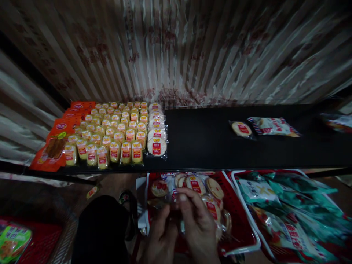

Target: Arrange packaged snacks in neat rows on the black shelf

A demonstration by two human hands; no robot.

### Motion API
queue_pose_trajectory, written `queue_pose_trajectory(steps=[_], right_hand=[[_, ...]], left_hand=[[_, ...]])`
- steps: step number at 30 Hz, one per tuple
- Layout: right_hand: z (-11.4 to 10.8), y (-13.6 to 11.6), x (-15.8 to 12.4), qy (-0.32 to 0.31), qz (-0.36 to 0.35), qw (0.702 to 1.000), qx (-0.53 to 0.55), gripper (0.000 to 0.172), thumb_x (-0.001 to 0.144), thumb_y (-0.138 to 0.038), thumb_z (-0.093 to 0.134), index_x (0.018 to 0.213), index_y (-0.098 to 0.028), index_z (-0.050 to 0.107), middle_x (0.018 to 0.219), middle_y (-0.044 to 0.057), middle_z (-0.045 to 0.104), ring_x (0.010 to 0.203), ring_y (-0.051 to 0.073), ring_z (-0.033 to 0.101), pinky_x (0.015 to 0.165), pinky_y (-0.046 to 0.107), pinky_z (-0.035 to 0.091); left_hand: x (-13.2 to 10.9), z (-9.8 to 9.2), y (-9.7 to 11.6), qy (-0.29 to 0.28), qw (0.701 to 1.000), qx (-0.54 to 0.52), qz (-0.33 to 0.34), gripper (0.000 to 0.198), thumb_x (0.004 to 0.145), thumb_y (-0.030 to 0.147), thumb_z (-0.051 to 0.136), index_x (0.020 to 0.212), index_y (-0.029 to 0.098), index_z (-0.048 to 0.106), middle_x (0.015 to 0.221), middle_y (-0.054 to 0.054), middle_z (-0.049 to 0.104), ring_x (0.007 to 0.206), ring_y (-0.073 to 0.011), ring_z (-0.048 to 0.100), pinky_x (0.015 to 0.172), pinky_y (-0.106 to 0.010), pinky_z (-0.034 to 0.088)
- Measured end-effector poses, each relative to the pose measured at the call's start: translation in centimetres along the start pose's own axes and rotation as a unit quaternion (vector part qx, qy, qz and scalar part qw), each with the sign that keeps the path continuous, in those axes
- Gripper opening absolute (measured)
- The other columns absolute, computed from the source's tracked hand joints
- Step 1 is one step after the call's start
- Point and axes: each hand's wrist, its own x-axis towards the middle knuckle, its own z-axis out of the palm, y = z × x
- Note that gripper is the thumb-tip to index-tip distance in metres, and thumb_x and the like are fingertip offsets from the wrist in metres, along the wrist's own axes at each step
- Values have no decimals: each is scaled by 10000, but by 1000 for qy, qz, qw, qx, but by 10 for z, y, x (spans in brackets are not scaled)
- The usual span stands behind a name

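My left hand (161, 231) and my right hand (199, 223) are close together at the bottom centre, above a red basket (243, 229) with a white rim. Fingers and thumbs on both are drawn in as a pinch. What they grip is dark and mostly hidden. A shiny wrapper with blue and red print (173, 192) shows just beyond the fingertips; I cannot tell whether it is held or lies in the basket. Individually wrapped round rice crackers (195, 185) with red labels fill the basket around my hands.
A black shelf (198, 143) carries rows of yellow-wrapped snacks (114, 150), orange packets (57, 143), a column of rice crackers (157, 146), a lone cracker (242, 129) and a white packet (272, 126). Right, a second basket (254, 223) holds teal bags (299, 205).
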Motion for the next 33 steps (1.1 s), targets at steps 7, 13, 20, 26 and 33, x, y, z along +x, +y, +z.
queue_pose_trajectory(steps=[7,13,20,26,33], right_hand=[[34,38,38,-74,-137,962,-225,349,902,-232,424,1194,-201,613,1262,112,610,1187,284,528,1005,506,429],[39,47,74,-273,-132,915,-267,310,873,-197,484,1130,-170,656,1246,139,616,1146,262,564,1016,440,410],[24,56,79,-282,-36,956,-74,285,805,-183,526,1039,-208,688,1084,73,694,1004,213,637,918,364,484],[-7,51,63,-267,-22,963,-13,331,840,-267,490,1124,-213,652,1127,81,687,1024,229,640,922,401,484],[-4,69,63,-243,31,969,-26,382,848,-345,495,1173,-200,634,1187,100,665,1104,255,612,969,458,452]], left_hand=[[76,-47,53,-32,989,139,40,256,740,63,446,763,199,662,888,-61,648,906,-208,614,838,-356,532],[120,-53,35,-127,947,294,22,545,762,64,457,1301,137,486,1354,-128,498,1278,-249,435,1071,-388,372],[136,-33,23,-191,926,323,-46,419,823,160,473,1239,150,524,1202,-142,613,1063,-260,612,887,-376,495],[130,-29,22,-133,952,277,-12,350,891,194,376,1183,194,568,1289,-75,561,1203,-202,499,1030,-309,383],[142,-15,9,-129,962,216,-106,491,805,193,527,1289,137,468,1280,-152,573,1163,-233,559,965,-304,419]])
